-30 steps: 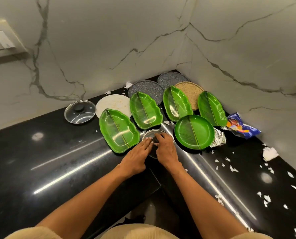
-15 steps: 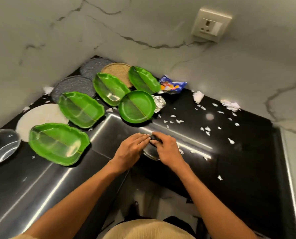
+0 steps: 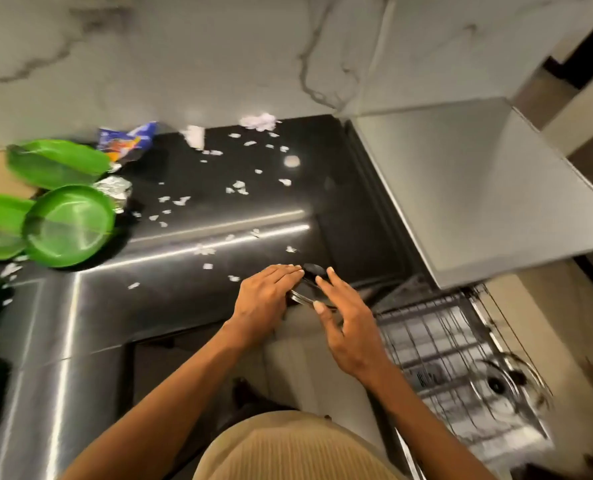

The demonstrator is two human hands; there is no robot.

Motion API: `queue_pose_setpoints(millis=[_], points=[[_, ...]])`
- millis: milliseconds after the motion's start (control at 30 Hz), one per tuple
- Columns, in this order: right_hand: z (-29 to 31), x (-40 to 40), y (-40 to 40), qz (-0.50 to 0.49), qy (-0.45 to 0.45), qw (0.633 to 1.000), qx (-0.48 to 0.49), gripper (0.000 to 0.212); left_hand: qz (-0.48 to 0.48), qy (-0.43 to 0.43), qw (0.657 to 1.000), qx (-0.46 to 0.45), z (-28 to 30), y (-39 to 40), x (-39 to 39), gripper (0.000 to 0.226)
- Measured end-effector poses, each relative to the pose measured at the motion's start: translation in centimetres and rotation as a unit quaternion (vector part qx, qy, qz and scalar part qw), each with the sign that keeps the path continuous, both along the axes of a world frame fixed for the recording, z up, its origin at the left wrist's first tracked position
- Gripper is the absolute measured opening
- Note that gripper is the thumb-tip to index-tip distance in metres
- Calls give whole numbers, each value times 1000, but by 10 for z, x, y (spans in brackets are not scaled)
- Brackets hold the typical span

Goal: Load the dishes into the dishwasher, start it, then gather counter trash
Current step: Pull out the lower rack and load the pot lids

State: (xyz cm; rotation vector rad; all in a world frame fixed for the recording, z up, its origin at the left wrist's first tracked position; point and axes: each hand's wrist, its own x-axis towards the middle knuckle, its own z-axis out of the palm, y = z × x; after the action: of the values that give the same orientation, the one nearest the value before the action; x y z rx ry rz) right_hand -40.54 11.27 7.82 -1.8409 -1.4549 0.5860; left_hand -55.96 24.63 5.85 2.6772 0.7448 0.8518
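A small glass lid with a black knob is tilted between both hands at the front edge of the black counter. My left hand lies with straight fingers over the lid's left side. My right hand pinches its right rim between thumb and fingers. The dishwasher's wire rack is pulled out just to the right and below, with another glass lid lying in it. A round green plate and leaf-shaped green plates sit at the left.
Torn white paper scraps litter the counter, with crumpled foil and a blue wrapper by the plates. A steel surface overhangs the rack on the right. The marble wall backs the counter.
Both hands carried the lid rightward along the counter, away from the green plates, to the edge beside the dishwasher rack. The view swung right, and the lid is now tilted.
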Motion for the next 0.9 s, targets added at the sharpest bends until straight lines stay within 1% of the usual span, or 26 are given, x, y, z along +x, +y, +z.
queue_pose_setpoints(millis=[100, 233, 300, 400, 467, 600, 800, 900], points=[[-10, 26, -58, -48, -18, 999, -13, 53, -53, 8, 998, -18, -6, -37, 46, 36], [-28, 57, -125, -110, -40, 992, -44, 54, -124, 31, 990, -56, -21, -85, 100, 40], [-34, 68, -153, -136, -39, 988, -57, 56, -152, 47, 984, -78, -27, -106, 122, 44], [-46, 88, -192, -182, -33, 981, -64, 53, -199, 67, 974, -84, -30, -138, 157, 41], [-53, 98, -213, -214, -26, 974, -73, 53, -220, 88, 967, -97, -32, -156, 178, 44], [-61, 116, -242, -290, -18, 954, -77, 51, -275, 110, 950, -100, -45, -180, 218, 45], [-79, 149, -265, -389, -23, 916, -96, 49, -364, 141, 914, -112, -73, -199, 291, 44], [-91, 173, -269, -432, -12, 897, -95, 50, -400, 177, 891, -121, -88, -202, 329, 42]])
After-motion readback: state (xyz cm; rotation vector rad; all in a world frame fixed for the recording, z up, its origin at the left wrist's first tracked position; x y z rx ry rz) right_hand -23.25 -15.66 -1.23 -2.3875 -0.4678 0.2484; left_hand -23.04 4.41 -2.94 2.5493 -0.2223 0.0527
